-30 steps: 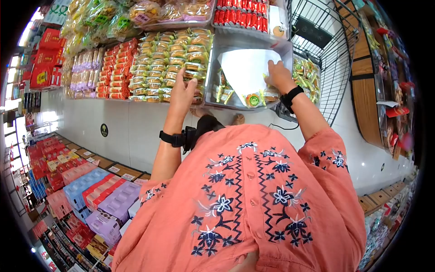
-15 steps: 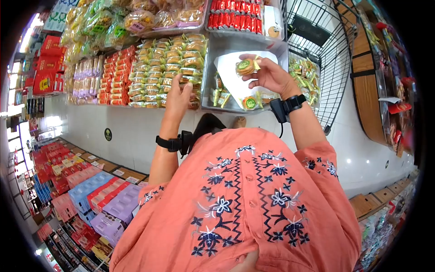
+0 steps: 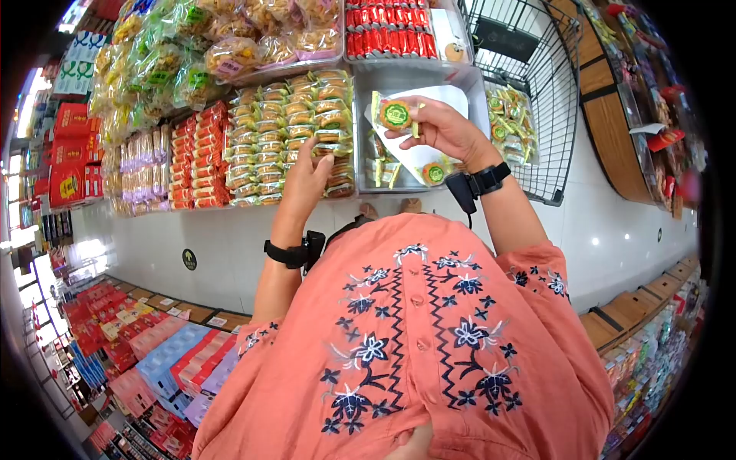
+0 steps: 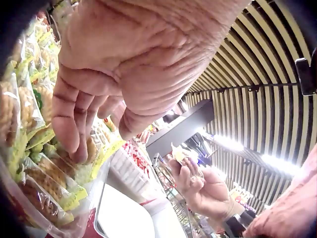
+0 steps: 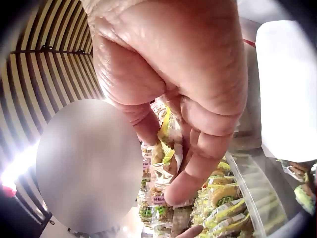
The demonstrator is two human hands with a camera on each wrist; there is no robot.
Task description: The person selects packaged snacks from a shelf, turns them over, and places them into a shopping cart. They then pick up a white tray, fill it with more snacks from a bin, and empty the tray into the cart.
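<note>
My right hand [image 3: 452,136] pinches a round cookie in a clear and yellow wrapper [image 3: 395,115] between thumb and fingers, its green label facing up. It is held over a grey bin [image 3: 410,75] where a white sheet [image 3: 448,96] lies beside a few more wrapped cookies [image 3: 434,173]. In the right wrist view the cookie's wrapper [image 5: 166,153] shows edge-on, partly covered by fingers. My left hand [image 3: 307,180] is at the right end of stacked rows of the same cookies [image 3: 299,123]. Its loosely bent fingers [image 4: 64,126] reach down against the packs in the left wrist view.
Right of the bin stands a black wire cart [image 3: 537,130], with a pile of yellow-wrapped packs [image 3: 510,115] at its near side. Red packets [image 3: 387,31] fill a bin behind. Orange-wrapped snacks [image 3: 199,157] and bagged goods [image 3: 165,65] are at the left.
My right hand has come up from the grey bin with a wrapped cookie and turned its label toward the head camera. My left hand stays by the stacked rows.
</note>
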